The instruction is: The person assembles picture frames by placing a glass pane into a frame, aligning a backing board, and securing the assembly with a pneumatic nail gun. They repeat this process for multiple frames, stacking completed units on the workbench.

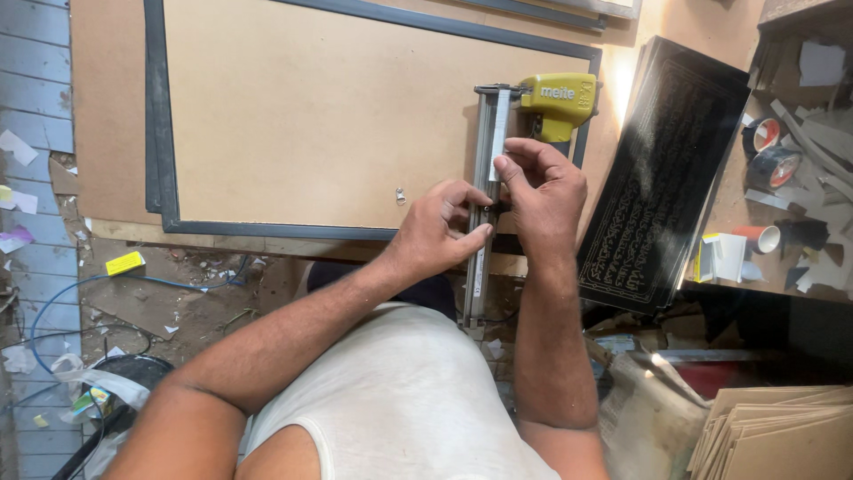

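Yellow nail gun (557, 102) on framed board (302, 116) | left hand (435, 233) grip clamps magazine (481, 258) | right hand (544, 191) pinches staple strip (500, 124)

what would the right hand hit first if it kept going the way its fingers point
Probably the yellow body of the staple gun: the right hand points up along the magazine rail, fingertips already on the staple strip.

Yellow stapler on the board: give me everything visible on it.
The stapler has a yellow plastic-looking body and a long grey metal magazine running toward the person, past the board's near edge. It lies on the framed brown board. The left hand grips the magazine mid-length; the right hand pinches a pale staple strip at the magazine's channel.
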